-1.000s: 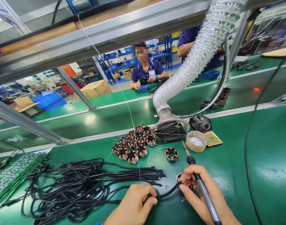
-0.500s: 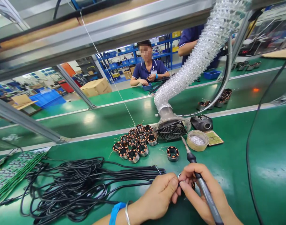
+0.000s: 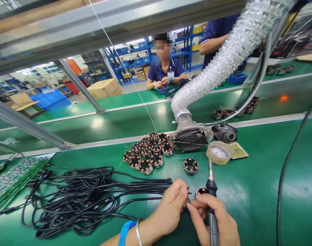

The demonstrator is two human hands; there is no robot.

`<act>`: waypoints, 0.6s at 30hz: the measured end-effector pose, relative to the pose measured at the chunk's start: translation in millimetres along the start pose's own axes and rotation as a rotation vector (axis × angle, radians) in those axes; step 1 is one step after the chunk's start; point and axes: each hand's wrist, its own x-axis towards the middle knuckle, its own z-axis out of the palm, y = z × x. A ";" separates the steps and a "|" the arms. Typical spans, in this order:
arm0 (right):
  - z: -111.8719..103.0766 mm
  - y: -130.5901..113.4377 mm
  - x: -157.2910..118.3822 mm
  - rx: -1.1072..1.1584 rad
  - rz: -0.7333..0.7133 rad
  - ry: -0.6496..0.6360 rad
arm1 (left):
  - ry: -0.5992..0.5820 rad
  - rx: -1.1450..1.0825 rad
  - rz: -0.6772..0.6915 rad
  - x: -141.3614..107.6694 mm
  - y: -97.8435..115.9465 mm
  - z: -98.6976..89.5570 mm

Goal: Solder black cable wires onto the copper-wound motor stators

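My left hand (image 3: 172, 205), with a blue band and a metal bangle at the wrist, is closed on the end of a black cable (image 3: 189, 199). My right hand (image 3: 214, 218) grips a soldering iron (image 3: 211, 188), its tip pointing up and away near the round solder pot (image 3: 218, 152). The thumb and a fingertip of that hand also meet the cable end beside my left fingers. Just behind the right fingers sits a copper-wound stator (image 3: 201, 192), partly covered. Another stator (image 3: 190, 166) stands alone farther back.
A heap of black cables (image 3: 76, 201) lies on the left. Several stators (image 3: 146, 152) cluster behind it, beside a fan (image 3: 192, 140) under a foil duct (image 3: 217, 65). A sponge tray (image 3: 238, 151) adjoins the pot. A hanging cord (image 3: 280, 184) crosses the right side. A co-worker (image 3: 166, 70) sits opposite.
My hands have drawn slightly apart, uncovering the stator behind the right fingers and the cable end. The soldering iron has swung more upright. The view has shifted a little.
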 end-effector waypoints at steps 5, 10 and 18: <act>-17.5 1.2 28.7 0.027 -0.222 -0.107 | -0.057 0.396 0.025 -2.2 8.7 -10.3; -25.7 0.2 58.6 0.096 -0.369 -0.367 | -0.090 0.515 0.020 -6.2 18.8 -6.9; -38.4 22.2 61.0 0.141 -0.218 -0.496 | -0.198 0.266 -0.027 -2.7 19.1 -11.8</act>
